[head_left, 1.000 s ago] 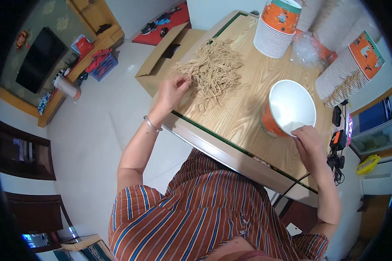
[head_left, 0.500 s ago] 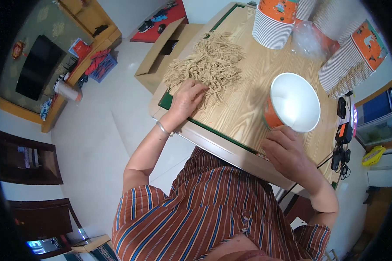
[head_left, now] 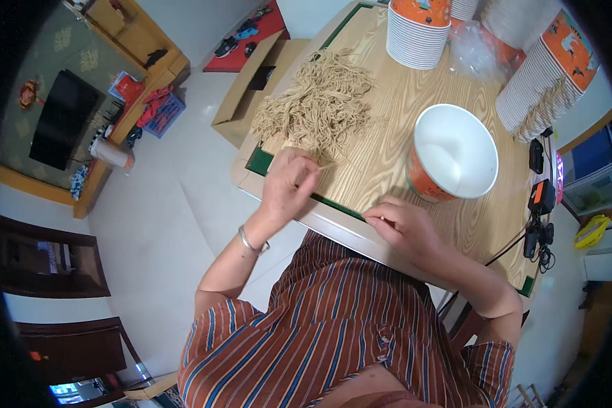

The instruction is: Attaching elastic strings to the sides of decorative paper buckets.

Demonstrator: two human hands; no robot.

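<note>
The left hand (head_left: 294,182) curls, fingertips at the strands (head_left: 319,109) heaped toward its one o'clock; whether it grips any, I cannot tell. The right hand (head_left: 402,228) is pinched over the table (head_left: 389,144) edge, on what, if anything, unclear. The cup (head_left: 450,151) stands at its one o'clock.

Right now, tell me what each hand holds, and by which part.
Left hand: fingers at the near edge of the strands; a hold cannot be told. Right hand: fingers together, contents unclear. Neither holds the cup.
</note>
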